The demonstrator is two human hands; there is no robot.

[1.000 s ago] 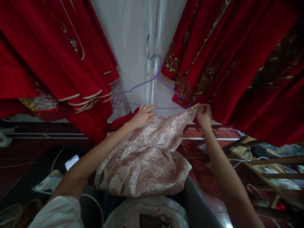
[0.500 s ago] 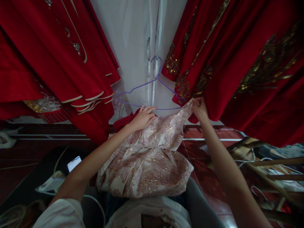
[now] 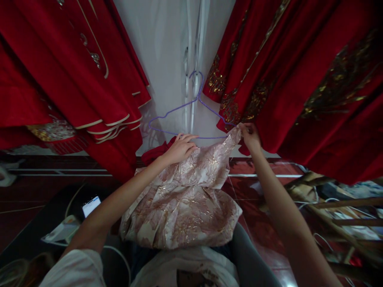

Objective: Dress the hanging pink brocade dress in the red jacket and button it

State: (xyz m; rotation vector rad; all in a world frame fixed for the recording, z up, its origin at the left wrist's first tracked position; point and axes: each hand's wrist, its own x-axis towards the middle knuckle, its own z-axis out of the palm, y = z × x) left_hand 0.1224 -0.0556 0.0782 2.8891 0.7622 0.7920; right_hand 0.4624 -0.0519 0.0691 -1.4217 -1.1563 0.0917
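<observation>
A pale pink brocade dress (image 3: 185, 215) with gold thread lies bunched over my lap, its narrower upper part reaching toward a purple wire hanger (image 3: 179, 105). At the dress's upper left edge, just below the hanger's bottom bar, my left hand (image 3: 181, 149) grips the cloth with its fingers bent over it. A shoulder corner of the dress is pinched in my right hand (image 3: 250, 136), close to the hanger's right end. The hanger's hook is up against the white cabinet doors. Whether the hanger's right tip is inside the cloth I cannot tell.
Red garments hang on the left (image 3: 98, 79) and right (image 3: 287, 99), in front of white doors (image 3: 152, 40). A lit phone (image 3: 91, 206) lies on a dark surface at the left. A wooden rack (image 3: 353, 223) with cables and cloths stands at the right.
The view has shifted very slightly. My right hand and the pinched corner have moved a little left; my left hand keeps its place.
</observation>
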